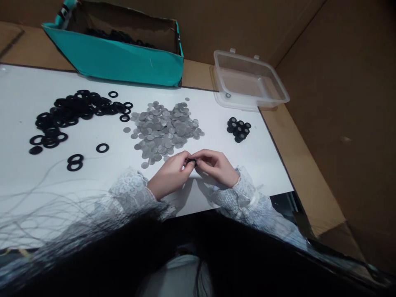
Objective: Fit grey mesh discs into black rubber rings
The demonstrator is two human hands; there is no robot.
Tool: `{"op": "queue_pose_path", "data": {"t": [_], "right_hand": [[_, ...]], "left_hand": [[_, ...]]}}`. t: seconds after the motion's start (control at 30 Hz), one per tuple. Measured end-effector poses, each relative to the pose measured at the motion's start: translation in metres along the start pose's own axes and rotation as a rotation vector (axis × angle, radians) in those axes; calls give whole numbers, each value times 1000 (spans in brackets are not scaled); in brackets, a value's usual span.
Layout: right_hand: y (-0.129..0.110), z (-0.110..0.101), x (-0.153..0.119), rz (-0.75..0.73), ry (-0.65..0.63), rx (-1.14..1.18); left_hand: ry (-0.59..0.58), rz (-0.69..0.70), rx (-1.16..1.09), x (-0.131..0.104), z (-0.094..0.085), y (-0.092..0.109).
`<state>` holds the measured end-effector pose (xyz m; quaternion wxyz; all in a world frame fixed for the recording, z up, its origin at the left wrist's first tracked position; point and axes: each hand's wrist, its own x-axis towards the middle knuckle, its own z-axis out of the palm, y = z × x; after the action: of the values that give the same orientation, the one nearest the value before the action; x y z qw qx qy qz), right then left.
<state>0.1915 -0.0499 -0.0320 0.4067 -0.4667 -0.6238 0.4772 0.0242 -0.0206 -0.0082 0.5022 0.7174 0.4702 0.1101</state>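
Observation:
Between both hands, over the near part of the white tabletop, is a small black ring [192, 162]. My left hand [170, 172] pinches it from the left side. My right hand [219, 166] grips its right side with thumb and fingers; the fingertips partly cover the ring. Just beyond the hands lies a spread pile of small grey discs [167, 128]. A heap of loose black rings [74, 108] is at the left, with a few single rings [102, 148] nearer me. To the right sits a cluster of black rings with grey centres [238, 129].
At the back left stands a teal box [123, 62] with black pieces inside. A clear plastic container [253, 97] is at the back right, with a small round piece in its near left corner. Cardboard walls [340, 107] rise behind and to the right of the white tabletop [102, 128].

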Motion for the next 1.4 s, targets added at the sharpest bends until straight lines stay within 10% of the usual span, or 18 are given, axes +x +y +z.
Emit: {"op": "queue_pose_path", "data": {"t": [1.4], "right_hand": [[8, 18, 0, 15, 176, -2]], "left_hand": [[8, 52, -82, 9, -2, -13]]}}
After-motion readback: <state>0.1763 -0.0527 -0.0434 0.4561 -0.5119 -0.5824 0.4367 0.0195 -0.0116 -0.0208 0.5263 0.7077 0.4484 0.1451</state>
